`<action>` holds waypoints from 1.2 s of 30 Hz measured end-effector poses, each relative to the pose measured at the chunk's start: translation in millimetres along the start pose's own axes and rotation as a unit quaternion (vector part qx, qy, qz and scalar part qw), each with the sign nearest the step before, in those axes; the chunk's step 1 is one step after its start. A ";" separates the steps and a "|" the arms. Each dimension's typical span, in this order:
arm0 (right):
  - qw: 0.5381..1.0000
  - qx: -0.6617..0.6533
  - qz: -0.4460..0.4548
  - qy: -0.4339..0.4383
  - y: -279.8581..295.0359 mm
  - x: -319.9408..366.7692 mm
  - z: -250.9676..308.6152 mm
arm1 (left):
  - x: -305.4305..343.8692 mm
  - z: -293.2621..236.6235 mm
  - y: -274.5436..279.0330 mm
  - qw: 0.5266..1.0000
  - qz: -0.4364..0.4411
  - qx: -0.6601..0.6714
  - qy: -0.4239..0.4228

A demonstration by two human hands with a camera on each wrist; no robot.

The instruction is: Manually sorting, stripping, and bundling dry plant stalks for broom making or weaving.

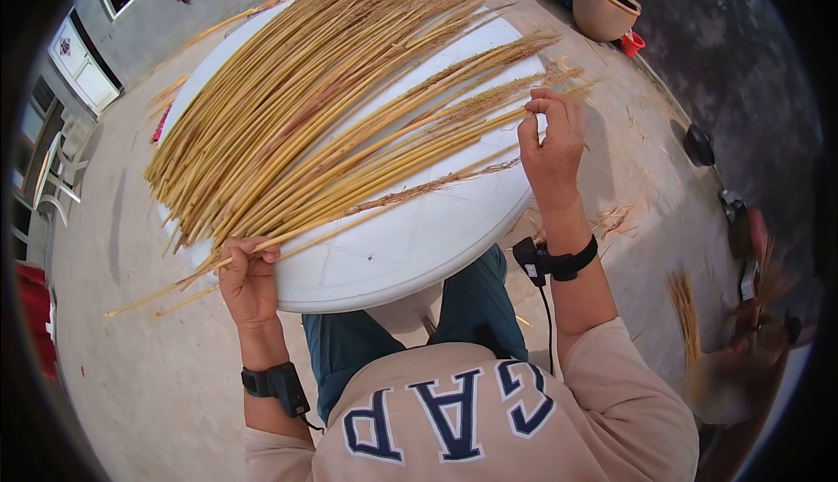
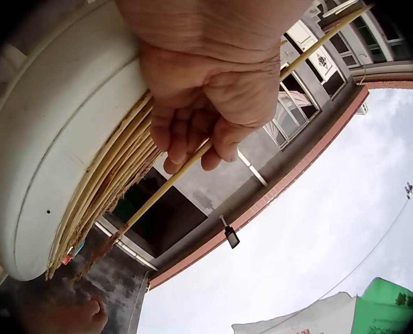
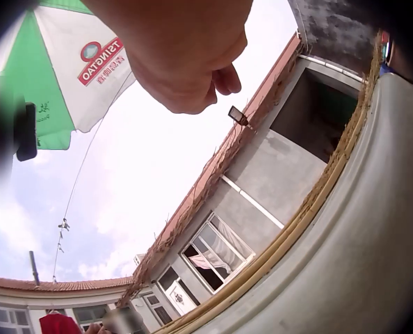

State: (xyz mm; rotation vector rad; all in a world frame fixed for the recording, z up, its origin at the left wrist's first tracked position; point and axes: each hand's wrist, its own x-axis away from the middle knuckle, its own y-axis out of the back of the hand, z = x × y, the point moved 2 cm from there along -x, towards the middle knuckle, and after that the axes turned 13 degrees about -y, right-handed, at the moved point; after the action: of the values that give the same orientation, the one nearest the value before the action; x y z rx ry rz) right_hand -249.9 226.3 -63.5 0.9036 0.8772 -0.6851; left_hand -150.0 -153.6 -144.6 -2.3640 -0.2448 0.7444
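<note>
In the head view, my left hand (image 1: 248, 280) is at the near left rim of the round white table (image 1: 393, 259). Its thumb and fingers pinch a long dried stalk (image 2: 163, 189), whose thin brown seed head (image 1: 428, 190) points right over the table. The stalk's bare end sticks out left past the rim. My right hand (image 1: 556, 137) hovers by the table's right rim, near the stalk tips, its fingers curled and the thumb close to the index finger. Nothing shows in its grasp. A wide spread of yellow stalks (image 1: 288, 124) with brushy heads covers much of the tabletop.
Beyond the table to the right stand a large clay pot (image 1: 604, 11) and a red bucket (image 1: 633, 43). A white chair (image 1: 61, 172) is at the left. A bundle of stalks (image 1: 684, 316) stands at the right. Scraps of husk (image 1: 614, 218) litter the ground.
</note>
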 end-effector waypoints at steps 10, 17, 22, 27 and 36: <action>0.989 -0.049 -0.115 -0.079 47.4 -16.8 -28.2 | -0.4 2.9 -5.0 1.000 -0.006 0.005 0.017; 0.968 -0.165 0.167 0.087 23.2 14.5 23.0 | -2.0 1.2 -8.7 0.999 0.036 0.004 0.022; 0.960 -0.133 0.200 0.146 -3.1 31.7 36.6 | -0.4 2.2 -4.5 1.000 0.027 -0.002 0.006; 0.959 -0.140 0.204 0.139 -9.8 36.8 35.1 | -1.3 2.3 -5.6 0.999 0.009 -0.052 0.013; 0.962 -0.155 0.202 0.095 -4.8 38.1 30.3 | -0.2 4.6 -5.3 0.998 -0.011 -0.059 0.007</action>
State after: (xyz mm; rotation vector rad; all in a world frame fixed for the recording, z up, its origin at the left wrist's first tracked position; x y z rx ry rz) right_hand -225.0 192.2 -88.2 0.8374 0.9037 -0.1024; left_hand -152.7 -147.1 -144.1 -2.4726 -0.3163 0.7192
